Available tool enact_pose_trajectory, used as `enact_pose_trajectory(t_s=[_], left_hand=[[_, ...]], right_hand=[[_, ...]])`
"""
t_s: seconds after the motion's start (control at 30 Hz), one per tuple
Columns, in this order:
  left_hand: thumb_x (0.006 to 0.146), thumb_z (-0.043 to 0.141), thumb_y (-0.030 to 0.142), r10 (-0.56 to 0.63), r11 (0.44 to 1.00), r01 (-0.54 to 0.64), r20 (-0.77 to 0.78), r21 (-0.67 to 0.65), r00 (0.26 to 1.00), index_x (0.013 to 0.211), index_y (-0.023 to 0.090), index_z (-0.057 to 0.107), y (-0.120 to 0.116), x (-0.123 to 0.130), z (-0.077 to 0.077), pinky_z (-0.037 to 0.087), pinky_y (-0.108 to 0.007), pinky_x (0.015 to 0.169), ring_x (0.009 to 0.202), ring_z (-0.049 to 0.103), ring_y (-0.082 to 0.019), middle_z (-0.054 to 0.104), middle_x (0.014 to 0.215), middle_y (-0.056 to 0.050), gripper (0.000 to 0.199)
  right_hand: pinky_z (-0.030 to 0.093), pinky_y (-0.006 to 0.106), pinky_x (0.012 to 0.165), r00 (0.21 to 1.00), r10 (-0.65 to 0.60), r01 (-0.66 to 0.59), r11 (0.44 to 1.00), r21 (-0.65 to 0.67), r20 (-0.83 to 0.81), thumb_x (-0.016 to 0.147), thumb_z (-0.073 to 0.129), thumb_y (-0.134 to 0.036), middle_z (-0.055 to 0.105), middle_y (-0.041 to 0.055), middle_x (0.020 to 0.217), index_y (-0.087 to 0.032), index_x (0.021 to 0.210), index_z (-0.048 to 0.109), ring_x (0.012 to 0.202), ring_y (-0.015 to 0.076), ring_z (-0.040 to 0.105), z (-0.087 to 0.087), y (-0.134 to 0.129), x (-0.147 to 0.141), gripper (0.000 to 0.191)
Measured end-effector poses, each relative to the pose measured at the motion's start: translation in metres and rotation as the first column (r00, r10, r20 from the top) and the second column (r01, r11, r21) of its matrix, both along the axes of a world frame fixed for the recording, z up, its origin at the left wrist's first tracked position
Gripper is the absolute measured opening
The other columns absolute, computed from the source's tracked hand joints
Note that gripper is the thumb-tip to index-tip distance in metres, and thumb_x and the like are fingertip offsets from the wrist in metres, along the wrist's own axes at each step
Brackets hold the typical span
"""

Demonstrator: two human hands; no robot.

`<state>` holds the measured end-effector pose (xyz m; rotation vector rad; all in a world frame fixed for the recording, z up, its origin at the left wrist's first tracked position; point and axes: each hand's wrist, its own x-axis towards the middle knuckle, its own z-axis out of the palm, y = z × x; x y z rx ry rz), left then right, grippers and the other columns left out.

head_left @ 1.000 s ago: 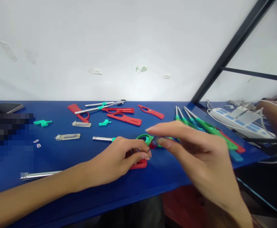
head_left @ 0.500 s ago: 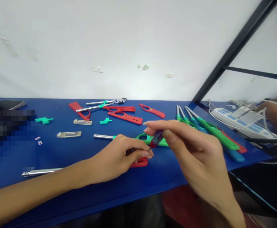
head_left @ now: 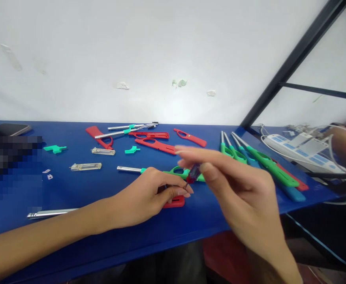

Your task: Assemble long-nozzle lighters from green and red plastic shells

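Note:
My right hand [head_left: 244, 193] grips a small screwdriver [head_left: 194, 173] by its dark purple and red handle, the thin shaft slanting down to the left. Its tip meets the fingertips of my left hand [head_left: 158, 191], which are pressed together; what they pinch is hidden. Under my left hand and forearm lies a red utility lighter [head_left: 175, 202], its silver barrel [head_left: 51, 213] sticking out to the left. Just behind both hands, a green utility lighter [head_left: 179, 171] rests on the table, partly covered by them.
On the blue table [head_left: 81, 189] lie red casing halves [head_left: 157, 146], silver barrels with wires [head_left: 113, 134], clear fuel tanks [head_left: 86, 167] and teal pieces [head_left: 55, 149]. Several assembled lighters [head_left: 267, 165] are at right, before a black metal frame [head_left: 291, 63] and power strip [head_left: 303, 152]. A phone [head_left: 10, 130] is far left.
My right hand and the screwdriver have shifted slightly left, and the handle has turned a little. My left hand stays almost still over the red lighter.

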<state>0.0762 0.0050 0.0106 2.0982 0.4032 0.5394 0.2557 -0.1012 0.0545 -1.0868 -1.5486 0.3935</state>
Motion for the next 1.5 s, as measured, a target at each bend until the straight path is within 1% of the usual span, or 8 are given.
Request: enact_pose_trajectory(t_s=[0.3,0.5,0.7,0.8,0.97,1.07,1.2,1.5], left_hand=[[0.111,0.056,0.021,-0.013,1.0,0.014,-0.025,0.004,1.0,0.098,0.019,0.082,-0.002,0.0,0.003,0.049,-0.02,0.065,0.065,0.064,-0.01,0.077,0.08,0.003,0.03],[0.109,0.068,0.032,-0.001,1.0,0.0,-0.054,-0.024,0.999,0.097,0.02,0.081,-0.002,0.002,0.005,0.051,-0.021,0.064,0.069,0.067,-0.013,0.077,0.081,0.003,0.022],[0.11,0.06,0.024,-0.014,1.0,0.013,-0.021,-0.015,1.0,0.095,0.02,0.082,-0.001,0.001,0.001,0.052,-0.023,0.07,0.071,0.068,-0.012,0.081,0.087,0.002,0.027],[0.11,0.06,0.024,-0.013,1.0,0.013,-0.016,-0.011,1.0,0.1,0.02,0.083,0.0,0.001,-0.001,0.054,-0.022,0.073,0.075,0.072,-0.013,0.083,0.09,0.001,0.026],[0.111,0.062,0.029,-0.009,0.999,0.007,-0.047,-0.039,0.999,0.106,0.02,0.083,0.001,0.003,-0.001,0.056,-0.022,0.07,0.079,0.078,-0.016,0.085,0.093,-0.001,0.024],[0.111,0.062,0.028,-0.007,0.999,0.005,-0.04,-0.035,0.999,0.104,0.02,0.082,0.001,0.002,-0.001,0.057,-0.022,0.072,0.081,0.079,-0.016,0.086,0.096,-0.001,0.023],[0.112,0.057,0.024,-0.011,1.0,0.011,-0.02,-0.007,1.0,0.1,0.02,0.082,0.003,0.0,-0.003,0.054,-0.02,0.069,0.071,0.072,-0.012,0.081,0.085,0.001,0.028],[0.112,0.058,0.032,-0.011,1.0,0.011,-0.045,-0.003,0.999,0.107,0.018,0.084,0.003,0.002,-0.003,0.054,-0.021,0.065,0.065,0.068,-0.013,0.077,0.079,0.0,0.03]], right_hand=[[0.05,0.026,0.066,0.946,-0.322,0.305,0.928,0.215,0.049,0.089,0.097,-0.017,0.067,-0.0082,0.073,-0.026,0.08,0.08,0.069,0.0112,0.057,-0.009,0.009,-0.007,0.021],[0.056,0.022,0.082,0.973,-0.121,0.09,0.983,0.16,0.197,0.114,0.068,-0.027,0.075,-0.0042,0.095,-0.024,0.098,0.074,0.088,0.0105,0.069,-0.007,0.009,-0.006,0.018],[0.057,0.018,0.106,0.981,0.056,-0.053,0.998,-0.022,0.184,0.12,0.057,-0.03,0.078,-0.008,0.145,-0.036,0.146,0.071,0.125,0.0093,0.073,0.001,-0.01,0.003,0.03],[0.061,0.018,0.101,0.985,0.021,-0.02,1.0,-0.006,0.174,0.117,0.062,-0.021,0.086,-0.0122,0.128,-0.042,0.132,0.081,0.119,0.0094,0.079,0.001,-0.011,0.007,0.033],[0.064,0.018,0.079,0.972,-0.232,0.225,0.965,0.134,0.039,0.092,0.092,-0.01,0.087,-0.0135,0.09,-0.032,0.093,0.086,0.081,0.0098,0.08,-0.005,0.003,0.001,0.023],[0.065,0.02,0.084,0.964,-0.258,0.241,0.951,0.195,0.066,0.098,0.086,-0.012,0.089,-0.0099,0.097,-0.028,0.101,0.087,0.086,0.0107,0.082,-0.007,0.005,-0.004,0.016],[0.065,0.019,0.093,0.979,-0.125,0.114,0.99,0.079,0.162,0.113,0.066,-0.016,0.089,-0.0089,0.124,-0.03,0.131,0.084,0.109,0.0104,0.083,-0.003,-0.003,0.0,0.03],[0.057,0.022,0.077,0.962,-0.263,0.244,0.951,0.19,0.079,0.094,0.09,-0.014,0.08,-0.0107,0.086,-0.027,0.089,0.078,0.079,0.0099,0.067,-0.006,0.008,-0.003,0.019]])
